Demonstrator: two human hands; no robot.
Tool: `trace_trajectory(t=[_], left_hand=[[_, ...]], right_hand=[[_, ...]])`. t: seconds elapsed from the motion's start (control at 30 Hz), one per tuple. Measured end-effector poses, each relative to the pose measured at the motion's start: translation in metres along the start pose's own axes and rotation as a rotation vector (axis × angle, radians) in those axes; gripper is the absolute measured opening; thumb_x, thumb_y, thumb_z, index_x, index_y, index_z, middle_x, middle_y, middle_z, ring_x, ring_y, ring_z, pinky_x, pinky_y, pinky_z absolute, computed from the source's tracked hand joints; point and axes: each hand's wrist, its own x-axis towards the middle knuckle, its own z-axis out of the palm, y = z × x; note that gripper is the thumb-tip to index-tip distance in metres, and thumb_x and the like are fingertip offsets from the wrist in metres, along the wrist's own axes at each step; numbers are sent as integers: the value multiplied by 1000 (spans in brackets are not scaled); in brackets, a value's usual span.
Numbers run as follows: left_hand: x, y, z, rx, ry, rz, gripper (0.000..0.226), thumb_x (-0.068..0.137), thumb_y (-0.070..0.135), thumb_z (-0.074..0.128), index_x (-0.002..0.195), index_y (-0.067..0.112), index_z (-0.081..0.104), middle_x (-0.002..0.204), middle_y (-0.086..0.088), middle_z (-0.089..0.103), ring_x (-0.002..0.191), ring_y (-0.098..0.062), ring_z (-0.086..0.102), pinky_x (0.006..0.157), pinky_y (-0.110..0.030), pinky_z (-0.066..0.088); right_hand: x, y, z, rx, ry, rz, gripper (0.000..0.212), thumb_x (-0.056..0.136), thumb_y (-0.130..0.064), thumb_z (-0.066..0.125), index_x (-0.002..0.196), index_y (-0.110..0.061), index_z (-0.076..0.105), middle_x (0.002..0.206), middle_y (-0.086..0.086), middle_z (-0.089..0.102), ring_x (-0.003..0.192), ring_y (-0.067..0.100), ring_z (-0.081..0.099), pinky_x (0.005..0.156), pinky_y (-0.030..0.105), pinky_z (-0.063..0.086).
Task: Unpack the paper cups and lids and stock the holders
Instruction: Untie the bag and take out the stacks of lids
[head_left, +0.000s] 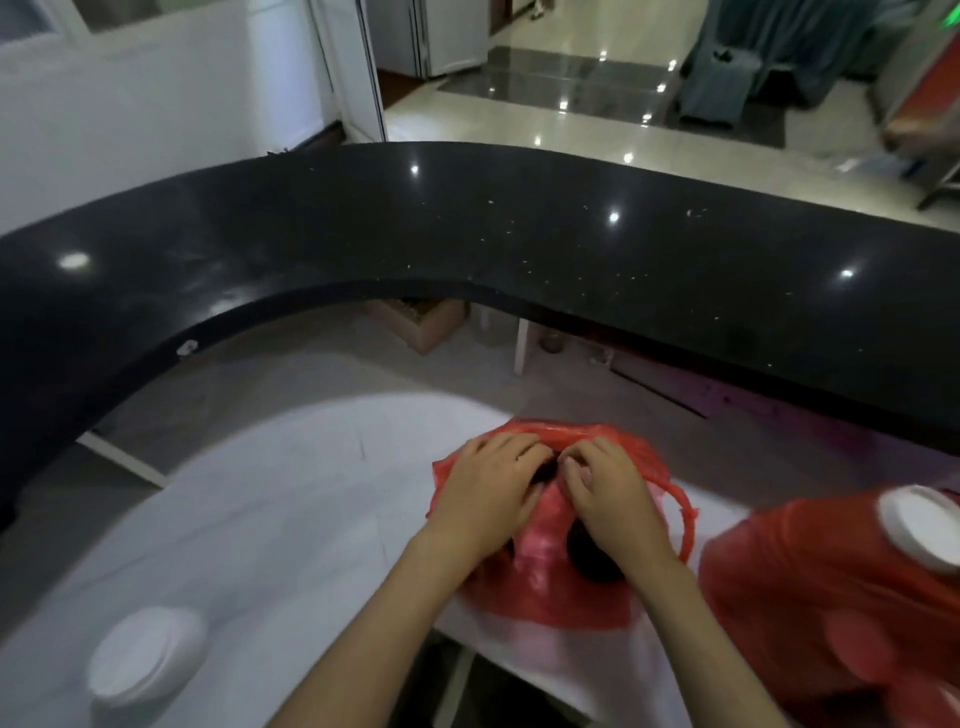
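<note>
A red plastic bag (545, 587) lies on the white table (270, 509) in front of me, with dark round shapes showing through it. My left hand (485, 491) and my right hand (608, 493) both pinch the bag's top, fingertips close together at its knot or opening. A second red bag (810, 597) sits at the right, and a white lid (917, 525) pokes out of its top. A stack of white lids (145, 657) rests on the table at the lower left.
A curved black counter (467, 234) arcs above the far side of the table. A brown cardboard box (421, 325) sits on the floor under it. Shiny tiled floor and a covered chair lie beyond.
</note>
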Motion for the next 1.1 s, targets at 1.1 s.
trace_trajectory(t=[1.1], left_hand=[[63,0,89,33,65,-110,32,81,6,57,107,15,74,131,-10,64,128,-30,55,106,-45,44]], right_hand=[[38,116,41,-141,-358,208,99,65,-57,85,151,-27,44,137,2,47,126,28,48,95,40,50]])
